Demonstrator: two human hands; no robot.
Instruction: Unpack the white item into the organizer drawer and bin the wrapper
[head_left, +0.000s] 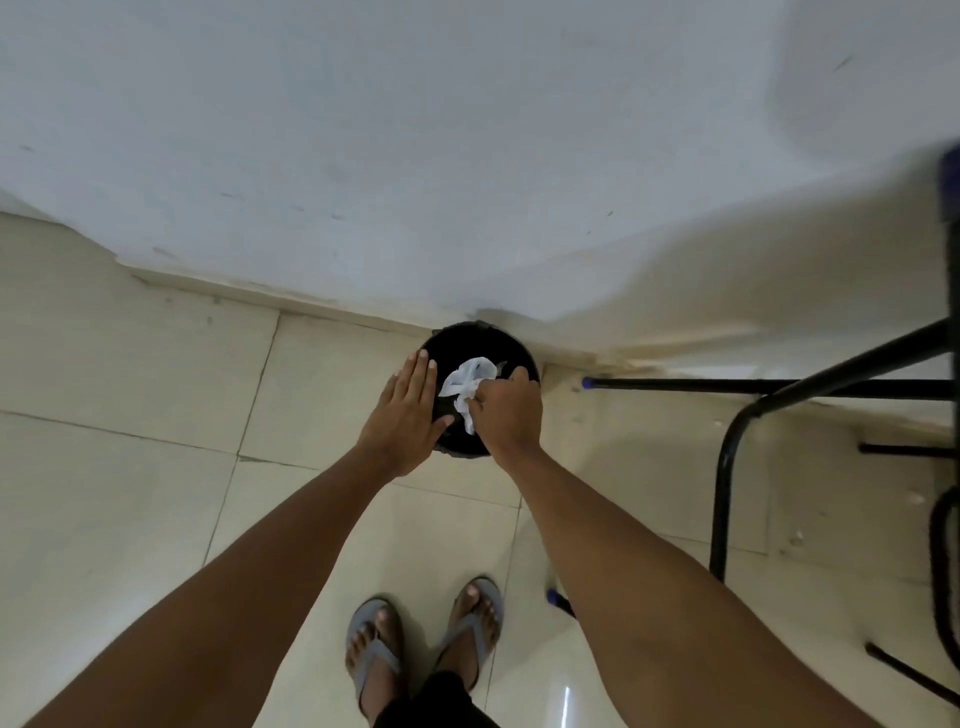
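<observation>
Binning the wrapper (466, 385): our right hand (506, 415) pinches it over the bin (457, 338); left hand (410, 410) flat-open at nine o'clock. Next, we'd let go.

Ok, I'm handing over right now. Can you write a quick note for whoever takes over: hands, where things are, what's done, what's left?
Left hand: open, flat over the left rim of the black bin.
Right hand: pinching the crumpled white wrapper above the bin's opening.
Bin stands on the floor by the wall.
Done: wrapper carried to the bin.
Left: let go so it drops in. The drawer and white item are out of view, so check them.
</observation>
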